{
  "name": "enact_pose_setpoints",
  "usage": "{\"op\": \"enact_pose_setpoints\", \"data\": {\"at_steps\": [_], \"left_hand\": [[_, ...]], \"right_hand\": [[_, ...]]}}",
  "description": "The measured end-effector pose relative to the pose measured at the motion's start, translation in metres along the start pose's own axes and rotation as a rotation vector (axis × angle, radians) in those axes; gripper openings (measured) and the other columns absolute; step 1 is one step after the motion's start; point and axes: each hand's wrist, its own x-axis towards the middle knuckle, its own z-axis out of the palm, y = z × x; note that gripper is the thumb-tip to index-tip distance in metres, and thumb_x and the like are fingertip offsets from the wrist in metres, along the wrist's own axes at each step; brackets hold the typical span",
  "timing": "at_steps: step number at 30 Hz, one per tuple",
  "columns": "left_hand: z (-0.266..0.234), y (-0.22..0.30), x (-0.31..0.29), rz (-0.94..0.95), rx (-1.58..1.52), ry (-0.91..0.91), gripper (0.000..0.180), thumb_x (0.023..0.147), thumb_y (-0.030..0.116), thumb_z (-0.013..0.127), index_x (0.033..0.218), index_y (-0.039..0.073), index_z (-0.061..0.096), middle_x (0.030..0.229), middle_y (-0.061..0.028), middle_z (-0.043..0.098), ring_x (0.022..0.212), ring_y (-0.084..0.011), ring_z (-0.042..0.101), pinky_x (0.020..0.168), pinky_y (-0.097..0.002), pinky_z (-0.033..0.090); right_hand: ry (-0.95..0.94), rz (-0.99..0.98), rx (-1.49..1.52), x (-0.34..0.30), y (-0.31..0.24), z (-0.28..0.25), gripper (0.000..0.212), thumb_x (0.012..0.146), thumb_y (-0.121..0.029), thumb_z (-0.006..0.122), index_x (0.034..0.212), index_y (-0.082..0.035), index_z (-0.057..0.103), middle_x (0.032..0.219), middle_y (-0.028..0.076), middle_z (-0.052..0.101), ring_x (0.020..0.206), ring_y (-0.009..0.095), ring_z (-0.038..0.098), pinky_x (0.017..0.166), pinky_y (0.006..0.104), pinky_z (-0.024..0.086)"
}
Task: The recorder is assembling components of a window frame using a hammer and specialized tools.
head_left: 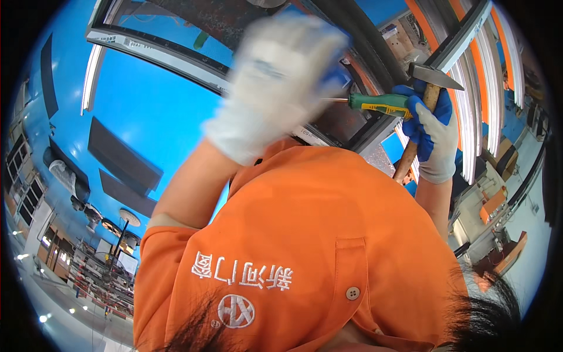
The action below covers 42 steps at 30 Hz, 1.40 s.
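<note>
My left hand (281, 88), in a white glove with blue on its far side, is over the dark window frame (193, 76). It is smeared by motion, and its fingers are turned away. My right hand (435, 138), gloved in white and blue, is closed round both a hammer and a screwdriver. The hammer (437, 76) has a dark steel head at the top and a wooden handle slanting down through the grip. Pointing left from the same hand is the green and yellow screwdriver (378, 104). Its thin shaft runs toward my left hand, which hides the tip.
Long silvery profiles (469, 135) and orange strips stand on the right. Dark flat pieces (123, 155) lie on the bright blue surface (158, 111) at left. A bench with an orange part (492, 202) is farther right. Racks and equipment fill the left edge.
</note>
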Motion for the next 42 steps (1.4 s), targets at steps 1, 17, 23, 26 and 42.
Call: {"op": "enact_pose_setpoints", "data": {"at_steps": [1,17,23,26,42], "left_hand": [[0.011,0.018,0.001,-0.031,-0.106,-0.103,0.062,0.08,0.033,0.075,0.133,0.008,0.053,0.127,-0.0132,0.059,0.116,-0.0325,0.057,0.101,-0.0382,0.046],[0.048,0.053,0.011,-0.226,-0.303,-0.271,0.043,0.084,0.022,0.075,0.119,0.009,0.054,0.104,-0.0115,0.068,0.088,-0.0274,0.07,0.079,-0.0302,0.057],[0.047,0.049,0.007,-0.204,-0.343,-0.089,0.046,0.082,0.023,0.076,0.12,0.01,0.054,0.104,-0.0109,0.067,0.086,-0.0274,0.069,0.078,-0.0305,0.057],[0.045,0.048,0.006,-0.197,-0.363,-0.022,0.047,0.081,0.023,0.077,0.12,0.01,0.054,0.103,-0.0107,0.067,0.085,-0.0274,0.069,0.078,-0.0306,0.057],[0.043,0.045,0.0,-0.253,-0.506,0.07,0.053,0.078,0.026,0.08,0.122,0.008,0.056,0.11,-0.0113,0.063,0.092,-0.0291,0.065,0.082,-0.032,0.055]], "right_hand": [[-0.013,-0.002,-0.004,0.002,-0.002,0.002,0.038,0.091,-0.011,0.06,0.127,0.002,0.052,0.105,0.017,0.069,0.057,0.006,0.047,0.051,0.0147,0.037],[-0.073,-0.202,-0.127,0.013,-0.031,0.012,0.051,0.08,-0.001,0.07,0.128,0.001,0.053,0.103,0.018,0.07,0.064,0.016,0.062,0.059,0.0209,0.052],[-0.102,-0.27,-0.182,0.01,-0.045,0.013,0.056,0.077,0.003,0.073,0.129,0.0,0.053,0.109,0.019,0.069,0.083,0.024,0.07,0.075,0.0302,0.059],[-0.088,-0.316,-0.156,0.008,-0.048,0.015,0.058,0.076,0.004,0.074,0.129,-0.001,0.053,0.112,0.019,0.069,0.091,0.028,0.072,0.082,0.0352,0.06],[-0.165,-0.495,-0.289,0.004,-0.067,0.031,0.056,0.076,0.005,0.075,0.126,-0.003,0.053,0.111,0.018,0.068,0.098,0.033,0.071,0.091,0.0421,0.056]]}}
